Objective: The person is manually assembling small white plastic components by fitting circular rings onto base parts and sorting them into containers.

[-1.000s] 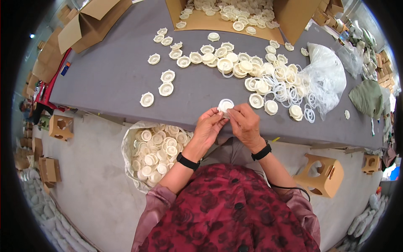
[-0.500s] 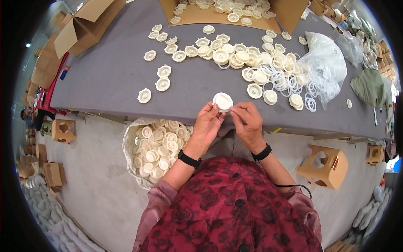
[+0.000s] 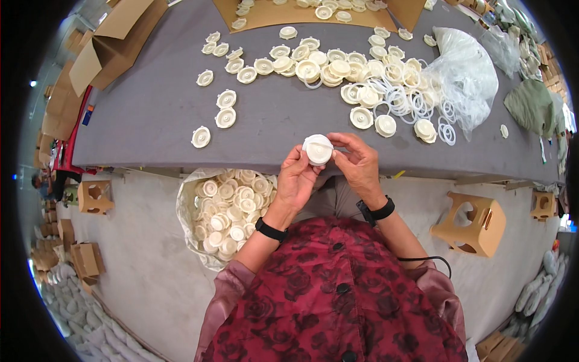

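A round white plastic cap (image 3: 318, 149) is held over the table's front edge, with a raised bar across its upper face. My left hand (image 3: 298, 180) pinches it from the left between thumb and fingers. At its right rim, the thumb and fingertips of my right hand (image 3: 358, 167) close on the same cap. Beyond my hands lies a spread of cream caps (image 3: 339, 68), many with small tabs on the rim. Translucent rings (image 3: 416, 104) are heaped at the right of these caps.
A clear plastic bag (image 3: 463, 84) lies right of the rings. An open carton (image 3: 271, 23) with more caps stands at the back of the grey table (image 3: 151, 114). Left of my knees, a white sack (image 3: 184, 214) holds many caps. A tan stool (image 3: 473, 223) stands on the right.
The cap has been turned in my fingers, and a raised bar now shows across it. My right hand has shifted its grip higher along the rim. The whole view has moved slightly.
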{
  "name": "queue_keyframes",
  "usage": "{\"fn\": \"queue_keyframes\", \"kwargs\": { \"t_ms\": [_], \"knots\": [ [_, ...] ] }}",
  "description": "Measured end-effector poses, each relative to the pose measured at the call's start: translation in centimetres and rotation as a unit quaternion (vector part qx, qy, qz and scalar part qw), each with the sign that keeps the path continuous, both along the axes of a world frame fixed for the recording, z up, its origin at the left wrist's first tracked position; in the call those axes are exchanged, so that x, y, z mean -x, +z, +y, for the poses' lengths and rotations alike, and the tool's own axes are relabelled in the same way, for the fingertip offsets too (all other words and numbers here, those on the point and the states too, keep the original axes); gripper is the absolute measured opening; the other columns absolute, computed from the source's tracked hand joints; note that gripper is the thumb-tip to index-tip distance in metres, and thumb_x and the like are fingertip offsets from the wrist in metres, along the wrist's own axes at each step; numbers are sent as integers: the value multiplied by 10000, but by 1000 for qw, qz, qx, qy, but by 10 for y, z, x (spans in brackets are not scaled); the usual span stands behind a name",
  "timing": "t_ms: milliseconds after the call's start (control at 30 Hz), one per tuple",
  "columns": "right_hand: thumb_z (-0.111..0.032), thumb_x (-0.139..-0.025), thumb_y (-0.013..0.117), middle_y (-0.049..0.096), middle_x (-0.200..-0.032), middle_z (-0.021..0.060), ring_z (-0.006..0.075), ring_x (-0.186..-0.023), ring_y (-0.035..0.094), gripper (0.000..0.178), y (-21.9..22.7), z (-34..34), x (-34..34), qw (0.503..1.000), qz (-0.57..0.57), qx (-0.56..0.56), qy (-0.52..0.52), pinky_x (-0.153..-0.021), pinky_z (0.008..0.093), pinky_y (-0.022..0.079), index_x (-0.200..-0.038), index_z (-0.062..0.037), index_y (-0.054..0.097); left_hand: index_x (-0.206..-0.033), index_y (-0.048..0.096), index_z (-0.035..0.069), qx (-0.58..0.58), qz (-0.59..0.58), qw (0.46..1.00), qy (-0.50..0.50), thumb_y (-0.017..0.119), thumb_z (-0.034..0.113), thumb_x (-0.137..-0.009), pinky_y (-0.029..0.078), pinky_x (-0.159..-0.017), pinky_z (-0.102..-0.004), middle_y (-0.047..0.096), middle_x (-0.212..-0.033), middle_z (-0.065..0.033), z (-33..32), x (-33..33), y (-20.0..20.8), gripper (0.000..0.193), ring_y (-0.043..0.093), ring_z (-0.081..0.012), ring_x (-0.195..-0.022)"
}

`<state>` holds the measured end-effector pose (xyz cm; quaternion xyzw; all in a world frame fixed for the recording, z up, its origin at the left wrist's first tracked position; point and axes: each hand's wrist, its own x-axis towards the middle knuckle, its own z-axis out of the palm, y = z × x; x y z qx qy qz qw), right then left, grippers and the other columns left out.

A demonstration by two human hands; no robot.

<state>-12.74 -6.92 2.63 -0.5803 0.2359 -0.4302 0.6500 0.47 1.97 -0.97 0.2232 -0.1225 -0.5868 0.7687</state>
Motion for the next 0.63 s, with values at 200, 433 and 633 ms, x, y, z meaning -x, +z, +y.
{"fn": "queue_keyframes", "kwargs": {
  "t_ms": [200, 433, 633],
  "knots": [
    [30, -914, 615, 690, -1049, 90, 114, -917, 660, 255, -3, -5, 13, 995, 6, -43, 91, -827, 255, 561, -1167, 53, 638, -1102, 573, 59, 7, -78, 997, -13, 627, 276, -970, 529, -785, -326, 650, -1114, -85, 5, -6, 5, 260, 633, -177, -985],
    [-33, -914, 660, 702, -921, 54, 78, -802, 651, 156, -2, -10, 18, 989, 47, -73, 121, -717, 219, 545, -1051, 40, 678, -1061, 589, 54, -41, -118, 991, -44, 634, 285, -965, 542, -740, -320, 673, -1016, -68, 8, -15, 11, 254, 657, -170, -906],
    [-91, -916, 686, 699, -845, 31, 66, -745, 641, 141, 0, -11, 18, 987, 92, -55, 119, -679, 202, 533, -1001, 20, 699, -1024, 624, 29, -29, -160, 985, -63, 604, 226, -989, 518, -817, -276, 683, -991, -48, 9, -19, 12, 200, 650, -119, -908]
  ]
}}
